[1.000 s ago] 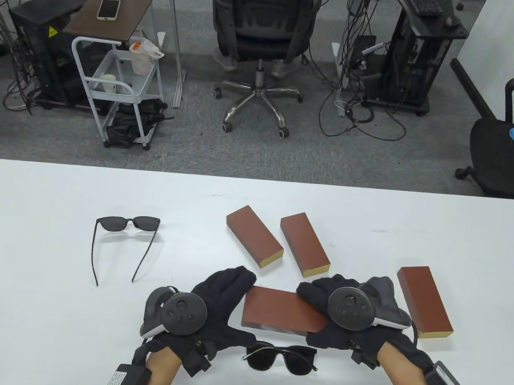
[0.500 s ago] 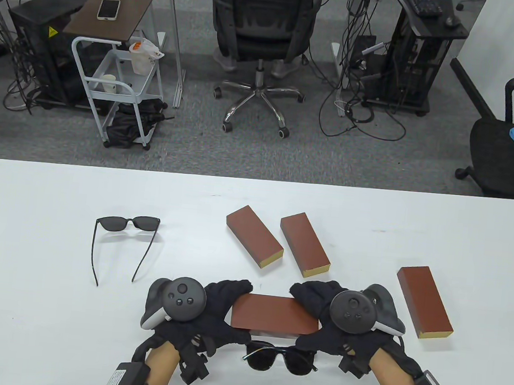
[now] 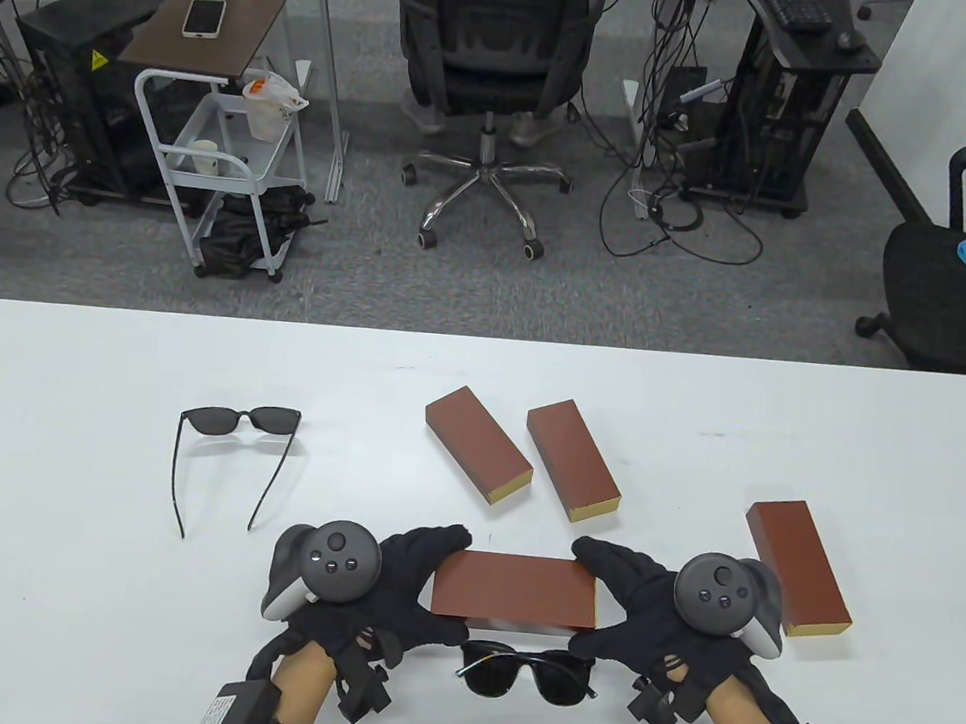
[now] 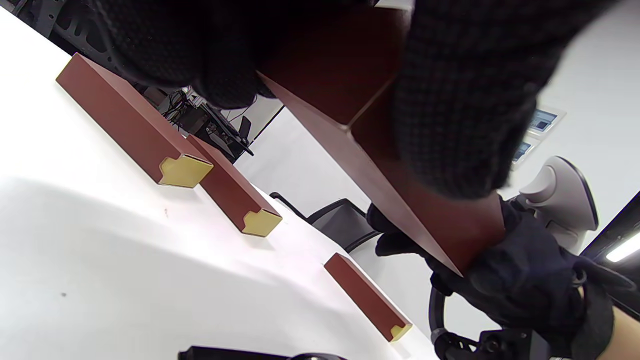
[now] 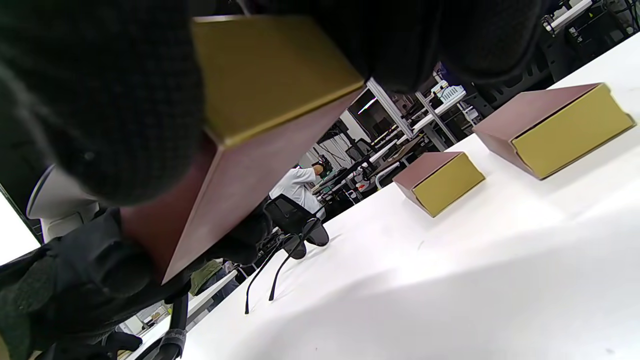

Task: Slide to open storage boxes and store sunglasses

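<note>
- Left hand [image 3: 393, 584] and right hand [image 3: 638, 607]: each grip grasps one end of the held storage box [image 3: 515, 588], raised off the counter [image 3: 55, 466].
- Folded sunglasses [image 3: 528, 672]: partly hidden under the box.
- Open sunglasses [image 3: 233, 457]: left on the white counter.
- Office chair [image 3: 491, 55]: beyond, on grey carpet.

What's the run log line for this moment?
left hand: grips box's left end | right hand: grips gold drawer end | held storage box: lifted, closed | folded sunglasses: on table
</note>
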{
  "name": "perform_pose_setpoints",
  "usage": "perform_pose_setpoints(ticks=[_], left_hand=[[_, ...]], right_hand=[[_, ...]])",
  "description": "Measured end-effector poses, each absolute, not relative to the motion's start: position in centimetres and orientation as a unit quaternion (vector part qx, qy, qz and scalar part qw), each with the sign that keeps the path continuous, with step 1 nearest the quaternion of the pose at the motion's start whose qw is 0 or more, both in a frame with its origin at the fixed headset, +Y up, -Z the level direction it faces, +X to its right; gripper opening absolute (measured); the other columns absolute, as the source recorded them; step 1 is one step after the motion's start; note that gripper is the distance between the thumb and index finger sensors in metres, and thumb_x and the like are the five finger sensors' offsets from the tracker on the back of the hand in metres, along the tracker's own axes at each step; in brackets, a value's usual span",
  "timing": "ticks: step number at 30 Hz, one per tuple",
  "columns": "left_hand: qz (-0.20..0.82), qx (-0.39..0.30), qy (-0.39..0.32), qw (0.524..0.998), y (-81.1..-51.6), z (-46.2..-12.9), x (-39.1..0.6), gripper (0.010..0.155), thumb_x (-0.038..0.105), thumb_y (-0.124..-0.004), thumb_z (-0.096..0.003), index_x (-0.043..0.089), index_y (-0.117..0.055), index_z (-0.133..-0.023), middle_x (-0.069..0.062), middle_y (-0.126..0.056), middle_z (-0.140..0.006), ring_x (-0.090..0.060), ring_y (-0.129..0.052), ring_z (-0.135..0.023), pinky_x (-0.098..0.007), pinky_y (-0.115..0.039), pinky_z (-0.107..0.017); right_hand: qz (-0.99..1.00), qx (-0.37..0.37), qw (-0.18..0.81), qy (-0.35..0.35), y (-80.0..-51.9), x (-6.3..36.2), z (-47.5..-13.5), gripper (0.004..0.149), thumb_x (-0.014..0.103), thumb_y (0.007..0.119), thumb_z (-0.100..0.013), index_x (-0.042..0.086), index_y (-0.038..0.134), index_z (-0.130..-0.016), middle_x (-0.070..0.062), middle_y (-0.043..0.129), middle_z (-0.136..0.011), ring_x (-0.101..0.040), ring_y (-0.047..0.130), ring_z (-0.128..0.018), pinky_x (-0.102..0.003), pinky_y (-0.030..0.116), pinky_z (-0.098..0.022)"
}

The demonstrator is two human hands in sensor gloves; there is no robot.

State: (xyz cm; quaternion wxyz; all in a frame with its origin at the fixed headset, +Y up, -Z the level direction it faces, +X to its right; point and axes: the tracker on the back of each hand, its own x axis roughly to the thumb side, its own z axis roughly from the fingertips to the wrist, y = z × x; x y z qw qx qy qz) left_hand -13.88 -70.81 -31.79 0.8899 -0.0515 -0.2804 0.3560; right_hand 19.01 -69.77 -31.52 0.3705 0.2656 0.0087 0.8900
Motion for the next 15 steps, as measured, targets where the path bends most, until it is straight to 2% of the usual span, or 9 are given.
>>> perform_pose_setpoints(ticks=[6,15], left_hand=[[0.349,-0.069,-0.271,0.895,-71.0,-31.9,-14.3,0.096,0.051,-0.104,-0.0279,0.026,-0.056,-0.108,-0.007,-0.066,-0.109,-0.032,-0.078,-0.095,-0.056,-0.073,-0.065],[0.36,-0.072,-0.24,0.899,-71.5,-32.4,-15.9,0.096,0.046,-0.104,-0.0295,0.027,-0.054,-0.109,-0.008,-0.062,-0.111,-0.034,-0.075,-0.097,-0.057,-0.072,-0.066]], right_hand=[[0.896,0.256,0.362,0.017,-69.7,19.7,-31.6,0.09,0.044,0.103,-0.018,0.028,0.056,-0.093,-0.01,0.066,-0.097,-0.034,0.074,-0.084,-0.05,0.071,-0.06],[0.892,0.217,0.395,0.036,-70.0,22.9,-32.4,0.085,0.035,0.103,-0.021,0.029,0.057,-0.092,-0.01,0.062,-0.1,-0.033,0.081,-0.081,-0.048,0.075,-0.06]])
